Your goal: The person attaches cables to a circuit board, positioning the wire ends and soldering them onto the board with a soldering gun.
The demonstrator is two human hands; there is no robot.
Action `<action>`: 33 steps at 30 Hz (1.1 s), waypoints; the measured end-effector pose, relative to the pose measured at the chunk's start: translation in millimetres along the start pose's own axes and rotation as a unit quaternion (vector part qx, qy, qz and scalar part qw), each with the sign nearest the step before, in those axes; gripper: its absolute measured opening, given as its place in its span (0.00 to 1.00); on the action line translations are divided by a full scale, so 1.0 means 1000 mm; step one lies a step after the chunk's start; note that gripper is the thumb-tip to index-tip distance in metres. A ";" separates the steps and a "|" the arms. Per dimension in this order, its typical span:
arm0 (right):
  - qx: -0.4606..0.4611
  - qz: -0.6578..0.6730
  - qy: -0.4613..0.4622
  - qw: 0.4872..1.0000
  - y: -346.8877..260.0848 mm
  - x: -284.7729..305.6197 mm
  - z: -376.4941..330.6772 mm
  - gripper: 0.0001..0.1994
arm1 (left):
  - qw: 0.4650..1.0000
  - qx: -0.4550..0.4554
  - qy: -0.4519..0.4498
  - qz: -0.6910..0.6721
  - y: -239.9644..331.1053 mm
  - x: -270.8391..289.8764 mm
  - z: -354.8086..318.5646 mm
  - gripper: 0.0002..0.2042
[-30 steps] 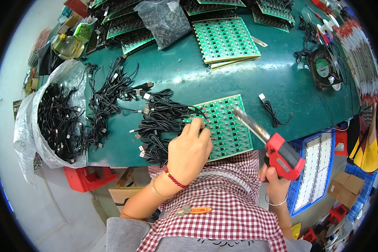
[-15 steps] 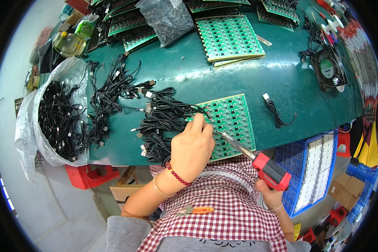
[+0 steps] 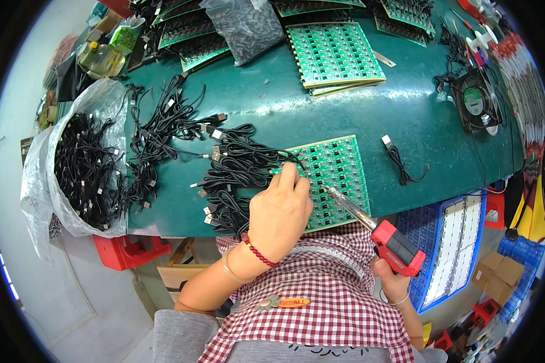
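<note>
My right hand (image 3: 391, 281) grips a soldering iron (image 3: 399, 247) with a red and black handle. Its metal barrel slants up and left, with the tip over a green circuit board panel (image 3: 343, 158) at the table's near edge. On the left part of that panel, my left hand (image 3: 280, 207) is closed in a pinch at the wire end of a black USB cable (image 3: 280, 151); the fingers partly hide the grip. Bundled USB cables (image 3: 236, 175) lie left of this hand, several with bare ends reaching the panel's left edge.
A plastic bag of cables (image 3: 82, 175) sits at the left, beside loose cables (image 3: 163, 130). One cable (image 3: 396, 160) lies right of the panel. Farther back are stacked panels (image 3: 333, 54), a grey bag of small parts (image 3: 245, 30) and a fan (image 3: 475, 100). A blue crate (image 3: 421, 242) stands below right.
The soldering iron has shifted slightly right and away from me, its tip a little farther from my left fingers. My left hand stays at the panel, still pinched. The whole view has drifted slightly.
</note>
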State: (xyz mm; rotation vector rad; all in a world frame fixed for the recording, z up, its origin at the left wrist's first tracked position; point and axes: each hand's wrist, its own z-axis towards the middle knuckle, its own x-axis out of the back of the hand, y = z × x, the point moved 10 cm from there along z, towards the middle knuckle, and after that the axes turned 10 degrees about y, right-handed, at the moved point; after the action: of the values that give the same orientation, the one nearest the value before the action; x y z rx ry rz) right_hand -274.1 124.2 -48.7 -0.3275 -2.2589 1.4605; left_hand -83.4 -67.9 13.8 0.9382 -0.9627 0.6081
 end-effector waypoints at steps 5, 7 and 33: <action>-0.005 0.002 -0.013 1.000 0.005 0.000 -0.002 0.15 | 1.000 -0.002 0.001 0.000 0.001 -0.001 0.000 0.06; -0.020 -0.003 -0.011 1.000 0.001 -0.003 -0.002 0.15 | 1.000 -0.002 0.002 -0.001 0.001 0.000 0.000 0.06; -0.001 0.096 -0.043 0.994 -0.009 -0.009 -0.005 0.05 | 1.000 0.002 -0.003 0.008 0.001 0.000 -0.001 0.07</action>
State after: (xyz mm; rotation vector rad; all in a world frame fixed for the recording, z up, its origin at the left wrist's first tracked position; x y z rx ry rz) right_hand -264.0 120.6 -40.5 -0.5027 -2.3516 1.5951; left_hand -84.0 -67.0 13.6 0.9364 -0.9766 0.6209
